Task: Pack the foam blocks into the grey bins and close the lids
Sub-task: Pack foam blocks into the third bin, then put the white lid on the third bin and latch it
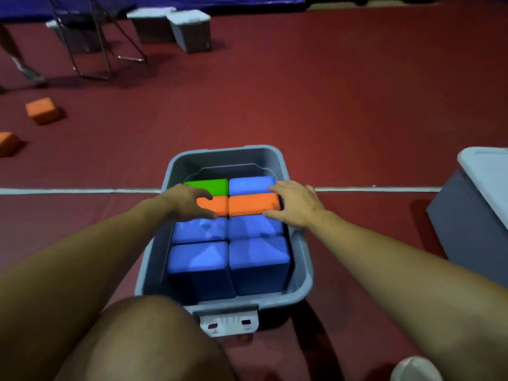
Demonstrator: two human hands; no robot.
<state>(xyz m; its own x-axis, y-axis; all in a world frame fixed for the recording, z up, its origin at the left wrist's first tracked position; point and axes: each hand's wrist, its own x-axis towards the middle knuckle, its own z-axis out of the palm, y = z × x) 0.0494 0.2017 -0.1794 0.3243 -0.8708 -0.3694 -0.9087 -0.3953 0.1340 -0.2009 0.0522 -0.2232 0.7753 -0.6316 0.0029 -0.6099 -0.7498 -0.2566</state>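
An open grey bin [301, 281] stands on the red floor in front of me, filled with upright foam blocks: several blue ones [258, 259], a green one [210, 186] and two orange ones side by side. My left hand [189, 198] grips the left orange block [215, 207], thumb and fingers curled round its end. My right hand [295, 203] grips the right orange block [251, 204] the same way. Two more orange blocks [42, 110] [8, 143] lie loose on the floor at far left.
A closed grey bin with a white lid [478, 213] stands at the right. More lidded bins [189, 30] sit at the back near folding chair legs [90, 50]. My knee [143, 339] is just before the open bin. A white line [82, 191] crosses the floor.
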